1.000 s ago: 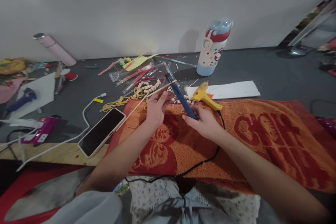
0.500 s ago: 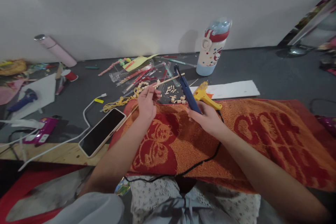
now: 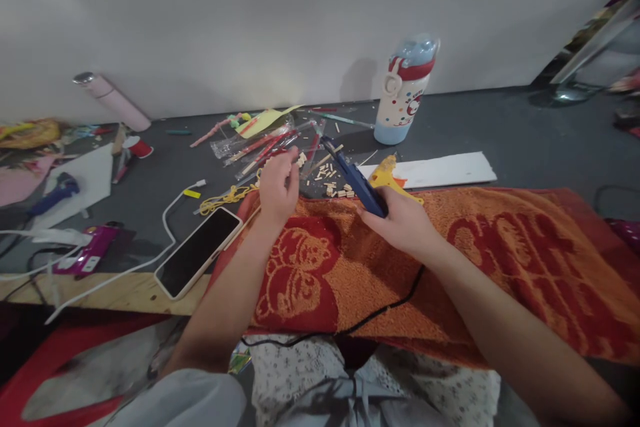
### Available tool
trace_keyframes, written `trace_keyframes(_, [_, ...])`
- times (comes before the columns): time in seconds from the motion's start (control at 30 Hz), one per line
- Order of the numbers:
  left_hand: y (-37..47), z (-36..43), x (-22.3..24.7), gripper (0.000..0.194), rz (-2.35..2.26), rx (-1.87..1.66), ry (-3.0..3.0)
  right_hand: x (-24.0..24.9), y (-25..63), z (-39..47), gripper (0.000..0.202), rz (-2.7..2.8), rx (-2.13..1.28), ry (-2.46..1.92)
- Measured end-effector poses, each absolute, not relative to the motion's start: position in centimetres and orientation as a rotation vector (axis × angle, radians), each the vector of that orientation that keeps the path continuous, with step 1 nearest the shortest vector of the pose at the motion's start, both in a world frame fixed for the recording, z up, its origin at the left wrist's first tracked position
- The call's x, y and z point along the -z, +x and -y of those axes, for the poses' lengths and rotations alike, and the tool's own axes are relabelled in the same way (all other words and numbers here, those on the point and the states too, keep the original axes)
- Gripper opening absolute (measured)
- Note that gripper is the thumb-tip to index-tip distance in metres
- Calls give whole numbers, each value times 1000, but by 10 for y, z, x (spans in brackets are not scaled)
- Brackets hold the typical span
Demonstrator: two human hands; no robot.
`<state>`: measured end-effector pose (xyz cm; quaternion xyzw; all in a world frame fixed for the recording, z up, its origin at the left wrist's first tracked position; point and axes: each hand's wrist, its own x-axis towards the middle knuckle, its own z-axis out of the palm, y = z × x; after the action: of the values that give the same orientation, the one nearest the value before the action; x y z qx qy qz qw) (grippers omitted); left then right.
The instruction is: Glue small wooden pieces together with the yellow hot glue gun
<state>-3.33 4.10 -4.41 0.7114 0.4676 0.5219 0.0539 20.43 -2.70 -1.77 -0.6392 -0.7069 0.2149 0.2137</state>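
My left hand (image 3: 278,185) is closed over the towel's far edge, its fingers curled. A thin wooden stick (image 3: 253,215) shows below its wrist side, running toward the phone; the rest is hidden by the hand. My right hand (image 3: 400,219) is wrapped round a blue-handled cutter (image 3: 361,183), its dark jaws pointing away and left. A short pale piece of wood (image 3: 338,149) shows beside the jaws. Small cut wood pieces (image 3: 340,192) lie on the dark table near them. Just beyond my right hand is a yellow glue gun (image 3: 384,172).
An orange and red towel (image 3: 380,280) covers the front, with a black cord across it. A phone (image 3: 197,253) lies left of it. A cartoon bottle (image 3: 405,93), white board (image 3: 450,170), wrapped sticks, yellow string (image 3: 223,200), pink flask (image 3: 113,100) and purple power strip (image 3: 90,250) stand around.
My left hand has drawn back a little to the left and turned; the stick no longer spans to the cutter's jaws. My right hand with the cutter has barely moved.
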Motion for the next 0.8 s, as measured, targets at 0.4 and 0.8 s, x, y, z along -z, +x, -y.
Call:
trace_keyframes(0.4, [-25,-32,52,31,-1471,-1210,2291,17,205,29,27,2202,-646,-1620])
trace_keyframes(0.8, [-23,-33,59,36,-1348,-1423,2070,20,200,37,46,2126,-975,-1472])
